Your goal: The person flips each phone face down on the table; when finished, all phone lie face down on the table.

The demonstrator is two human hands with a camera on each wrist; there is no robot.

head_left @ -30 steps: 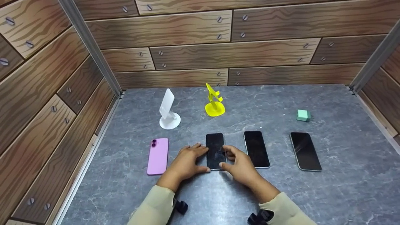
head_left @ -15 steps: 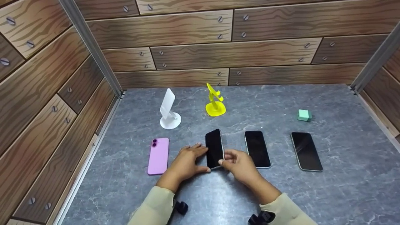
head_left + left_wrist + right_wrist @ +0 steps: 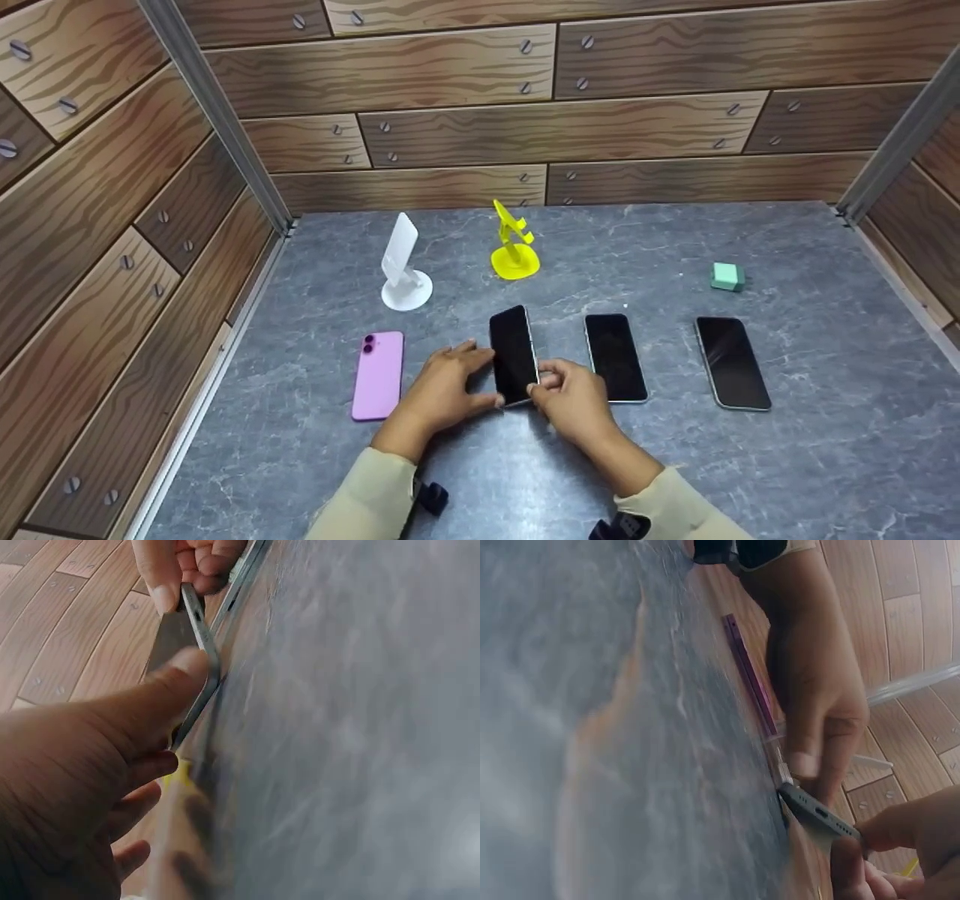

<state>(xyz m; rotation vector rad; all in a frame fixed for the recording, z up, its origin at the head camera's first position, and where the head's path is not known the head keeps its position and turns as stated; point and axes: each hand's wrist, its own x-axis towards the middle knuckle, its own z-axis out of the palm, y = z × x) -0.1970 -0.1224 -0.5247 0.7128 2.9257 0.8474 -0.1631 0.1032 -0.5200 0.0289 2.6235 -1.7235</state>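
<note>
A black-screened smartphone (image 3: 513, 356) is tilted in the head view, its right edge raised off the table and its left edge low. My right hand (image 3: 574, 401) pinches the raised right edge between thumb and fingers. My left hand (image 3: 442, 394) lies along the low left side, fingers spread, the thumb touching the bottom left corner. The left wrist view shows that thumb (image 3: 184, 671) against the corner of the phone (image 3: 199, 630). In the right wrist view the phone's bottom edge (image 3: 821, 811) with its charging port faces the camera.
A pink phone (image 3: 378, 375) lies face down at left. Two more dark phones, one near (image 3: 616, 358) and one farther right (image 3: 733, 364), lie face up. Behind stand a white phone stand (image 3: 406, 289), a yellow phone stand (image 3: 515, 261) and a green charger plug (image 3: 726, 277).
The smartphone lay flat a second ago; its right edge has since been lifted by my right hand, whose fingers now pinch it. My left hand has stayed nearly still.
</note>
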